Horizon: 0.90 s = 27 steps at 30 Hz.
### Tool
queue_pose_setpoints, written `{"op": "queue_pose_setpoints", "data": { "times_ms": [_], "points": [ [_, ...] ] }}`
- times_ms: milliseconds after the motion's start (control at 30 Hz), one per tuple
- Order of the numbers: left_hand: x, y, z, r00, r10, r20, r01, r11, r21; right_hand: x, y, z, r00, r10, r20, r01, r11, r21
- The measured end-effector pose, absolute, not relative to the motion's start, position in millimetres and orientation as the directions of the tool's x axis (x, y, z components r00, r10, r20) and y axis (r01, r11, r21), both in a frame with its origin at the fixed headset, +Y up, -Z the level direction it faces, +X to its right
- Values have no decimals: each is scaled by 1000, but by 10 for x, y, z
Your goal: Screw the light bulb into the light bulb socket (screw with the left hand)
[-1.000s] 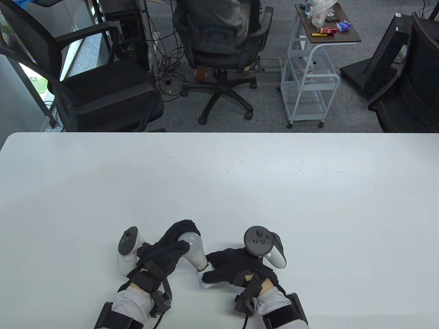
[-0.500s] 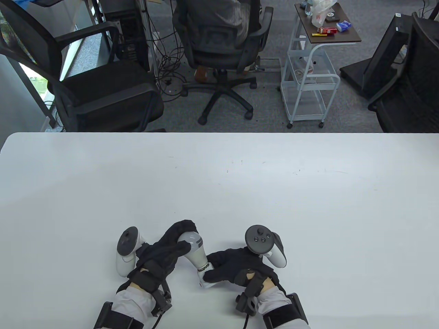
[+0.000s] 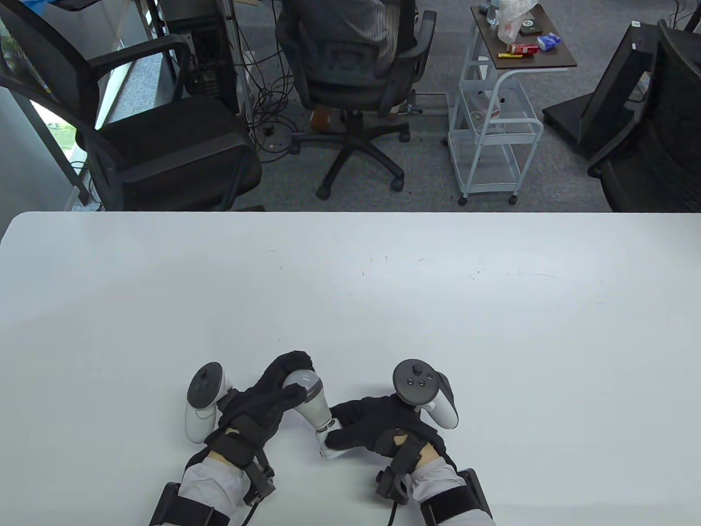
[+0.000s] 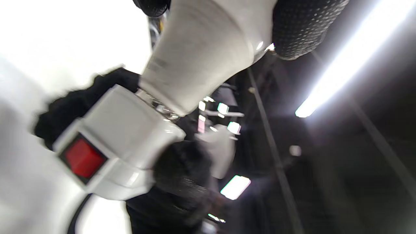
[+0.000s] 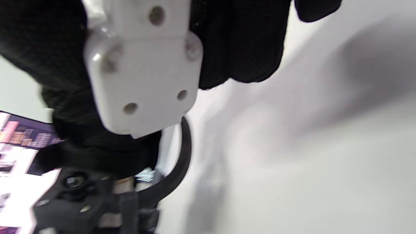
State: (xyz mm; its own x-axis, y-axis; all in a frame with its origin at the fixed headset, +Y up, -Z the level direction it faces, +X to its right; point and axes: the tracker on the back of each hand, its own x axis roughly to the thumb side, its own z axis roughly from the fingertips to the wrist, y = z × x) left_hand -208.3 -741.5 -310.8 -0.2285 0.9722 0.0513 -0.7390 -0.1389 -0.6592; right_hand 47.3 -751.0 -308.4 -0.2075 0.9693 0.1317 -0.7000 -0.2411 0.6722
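A white light bulb (image 3: 310, 393) stands tilted with its metal base in a white socket (image 3: 327, 445) near the table's front edge. My left hand (image 3: 271, 395) grips the bulb's round end from the left. My right hand (image 3: 368, 429) holds the socket from the right. In the left wrist view the bulb (image 4: 201, 55) enters the socket (image 4: 125, 139), which has a red switch (image 4: 83, 158). In the right wrist view the socket's underside (image 5: 143, 68) shows between my gloved fingers.
The white table (image 3: 383, 307) stretches wide behind and beside my hands. Office chairs (image 3: 350, 71) and a rolling cart (image 3: 495, 109) stand on the floor beyond the far edge.
The bulb has turned a little in my left hand's grip, and its printed band now faces up. Both hands stay in place.
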Motion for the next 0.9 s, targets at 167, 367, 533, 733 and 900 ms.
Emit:
{"op": "queue_pose_setpoints", "data": {
  "times_ms": [167, 367, 533, 733, 900],
  "points": [
    [-2037, -7452, -3111, -369, 929, -29, -642, -277, -714, 411, -7560, -3077, -92, 994, 63, -684, -109, 721],
    [-2041, -7454, -3089, -178, 984, -3, -724, -133, -676, 478, -7459, -3053, -290, 942, 169, -747, -333, 576],
    [-2102, -7420, -3084, -46, 995, 84, -834, 8, -552, 448, -7420, -3021, -353, 914, 202, -744, -405, 531],
    [-2048, -7445, -3090, -235, 970, 55, -767, -150, -624, 454, -7550, -3097, -147, 985, 87, -712, -166, 682],
    [-2056, -7487, -3102, -247, 968, 37, -763, -171, -623, 455, -7584, -3108, -162, 984, 76, -711, -170, 682]
  ]
}}
